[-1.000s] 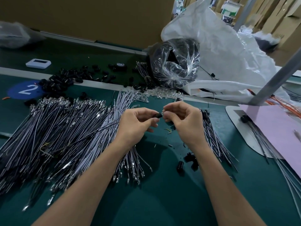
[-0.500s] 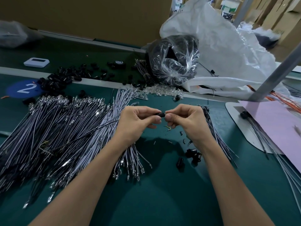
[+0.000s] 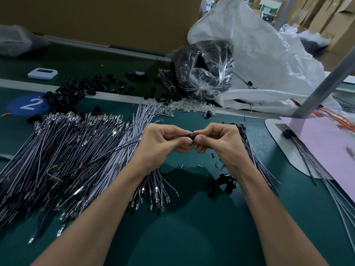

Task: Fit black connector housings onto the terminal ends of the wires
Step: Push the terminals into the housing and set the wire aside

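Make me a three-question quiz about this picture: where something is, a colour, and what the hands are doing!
1. Where is the biggest wire pile? A) left part of the table B) in a box C) on a chair
2. The circle with the 2 is: A) red B) blue C) yellow
3. The black connector housing is: A) lying flat B) on the floor C) pinched by left hand and right hand
Answers: 1 A, wires spread beyond the left wrist. 2 B, plainly blue. 3 C, both hands' fingertips meet on it.
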Tool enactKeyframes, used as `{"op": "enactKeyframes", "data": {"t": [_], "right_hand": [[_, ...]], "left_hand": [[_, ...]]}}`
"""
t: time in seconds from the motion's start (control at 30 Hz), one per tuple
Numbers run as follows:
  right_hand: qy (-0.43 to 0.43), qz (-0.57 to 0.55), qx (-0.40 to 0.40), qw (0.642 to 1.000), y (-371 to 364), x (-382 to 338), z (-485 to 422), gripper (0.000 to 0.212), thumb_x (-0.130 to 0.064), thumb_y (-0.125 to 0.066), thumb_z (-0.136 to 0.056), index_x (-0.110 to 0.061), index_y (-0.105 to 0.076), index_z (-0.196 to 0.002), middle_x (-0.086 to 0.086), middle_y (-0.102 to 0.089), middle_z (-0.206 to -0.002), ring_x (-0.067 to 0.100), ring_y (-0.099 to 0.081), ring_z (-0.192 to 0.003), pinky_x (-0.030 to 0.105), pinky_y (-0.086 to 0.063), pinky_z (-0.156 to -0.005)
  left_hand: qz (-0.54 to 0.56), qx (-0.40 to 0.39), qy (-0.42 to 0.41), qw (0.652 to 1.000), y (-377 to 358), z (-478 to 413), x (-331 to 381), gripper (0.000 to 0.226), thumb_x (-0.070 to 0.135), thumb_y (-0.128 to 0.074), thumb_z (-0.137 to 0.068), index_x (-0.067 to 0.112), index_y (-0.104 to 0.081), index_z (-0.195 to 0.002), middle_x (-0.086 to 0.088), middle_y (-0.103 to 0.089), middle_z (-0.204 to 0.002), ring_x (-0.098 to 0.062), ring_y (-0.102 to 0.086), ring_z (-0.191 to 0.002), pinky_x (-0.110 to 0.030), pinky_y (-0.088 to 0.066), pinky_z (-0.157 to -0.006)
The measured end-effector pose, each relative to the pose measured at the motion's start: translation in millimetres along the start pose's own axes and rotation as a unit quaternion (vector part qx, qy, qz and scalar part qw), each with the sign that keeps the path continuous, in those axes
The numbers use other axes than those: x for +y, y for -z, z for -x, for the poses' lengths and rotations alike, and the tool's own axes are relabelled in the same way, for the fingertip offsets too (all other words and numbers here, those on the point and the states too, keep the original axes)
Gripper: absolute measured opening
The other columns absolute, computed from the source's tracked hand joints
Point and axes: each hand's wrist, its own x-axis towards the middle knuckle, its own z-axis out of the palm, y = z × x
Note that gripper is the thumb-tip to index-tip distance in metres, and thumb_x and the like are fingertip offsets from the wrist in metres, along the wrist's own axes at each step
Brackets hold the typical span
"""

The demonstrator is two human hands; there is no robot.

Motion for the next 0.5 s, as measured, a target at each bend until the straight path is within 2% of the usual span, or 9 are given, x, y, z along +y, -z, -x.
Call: {"op": "enactKeyframes", "data": {"t": [0.13, 0.2, 0.27, 0.3, 0.4, 0.43, 0.5], "right_hand": [[0.017, -0.047, -0.007, 0.999, -1.4, -4.5, 3.3, 0.008, -0.015, -0.075, -0.075, -0.011, -0.073, -0.081, 0.006, -0.073, -0.076, 0.016, -0.066, -0.066, 0.024, -0.055, -0.065], [0.021, -0.111, -0.010, 0.994, 4.9, -11.4, 4.5, 0.009, -0.020, -0.075, -0.077, -0.014, -0.074, -0.084, 0.007, -0.074, -0.091, 0.016, -0.068, -0.077, 0.025, -0.056, -0.074], [0.026, -0.191, 0.006, 0.981, 17.9, -21.2, 8.2, 0.010, -0.022, -0.071, -0.083, -0.013, -0.074, -0.087, 0.011, -0.073, -0.106, 0.018, -0.070, -0.084, 0.026, -0.058, -0.078], [0.031, -0.226, 0.020, 0.973, 27.0, -26.8, 11.5, 0.012, -0.022, -0.068, -0.084, -0.012, -0.074, -0.088, 0.011, -0.073, -0.106, 0.017, -0.070, -0.084, 0.026, -0.059, -0.077], [0.044, -0.268, 0.096, 0.958, 63.1, -46.5, 23.0, 0.016, -0.022, -0.063, -0.086, -0.014, -0.076, -0.086, 0.003, -0.075, -0.088, 0.008, -0.070, -0.075, 0.017, -0.057, -0.066], [0.041, -0.242, 0.136, 0.960, 75.7, -54.2, 25.7, 0.018, -0.024, -0.062, -0.086, -0.015, -0.077, -0.084, 0.001, -0.074, -0.082, 0.006, -0.068, -0.070, 0.015, -0.055, -0.062], [0.025, -0.110, 0.211, 0.971, 98.4, -65.1, 26.8, 0.020, -0.030, -0.064, -0.086, -0.016, -0.078, -0.082, -0.001, -0.072, -0.075, 0.005, -0.063, -0.061, 0.014, -0.052, -0.057]], "left_hand": [[0.043, -0.019, 0.014, 0.999, -6.6, 2.5, 1.1, 0.024, 0.016, -0.070, -0.077, 0.009, -0.071, -0.099, -0.009, -0.077, -0.089, -0.022, -0.075, -0.083, -0.025, -0.059, -0.068], [0.070, -0.037, 0.023, 0.997, -5.8, 2.3, 4.4, 0.035, 0.030, -0.066, -0.081, 0.012, -0.068, -0.111, -0.011, -0.076, -0.097, -0.026, -0.074, -0.090, -0.029, -0.059, -0.073], [0.077, -0.006, 0.034, 0.996, -2.3, 1.3, 8.4, 0.047, 0.049, -0.057, -0.084, 0.016, -0.066, -0.115, -0.010, -0.076, -0.098, -0.027, -0.074, -0.089, -0.030, -0.059, -0.073], [0.078, 0.031, 0.037, 0.996, 0.0, 0.6, 10.0, 0.051, 0.055, -0.051, -0.084, 0.016, -0.066, -0.113, -0.010, -0.076, -0.095, -0.026, -0.074, -0.086, -0.029, -0.059, -0.071], [0.075, 0.156, 0.029, 0.984, 4.1, -2.3, 10.8, 0.056, 0.059, -0.044, -0.086, 0.012, -0.070, -0.102, -0.012, -0.076, -0.085, -0.026, -0.073, -0.074, -0.028, -0.058, -0.064], [0.070, 0.186, 0.026, 0.980, 4.2, -3.1, 10.6, 0.056, 0.059, -0.044, -0.086, 0.011, -0.071, -0.098, -0.012, -0.075, -0.082, -0.026, -0.073, -0.071, -0.027, -0.058, -0.062], [0.064, 0.228, 0.019, 0.971, 3.7, -4.0, 10.6, 0.056, 0.058, -0.042, -0.089, 0.011, -0.072, -0.090, -0.011, -0.074, -0.075, -0.025, -0.071, -0.067, -0.027, -0.057, -0.060]]}}
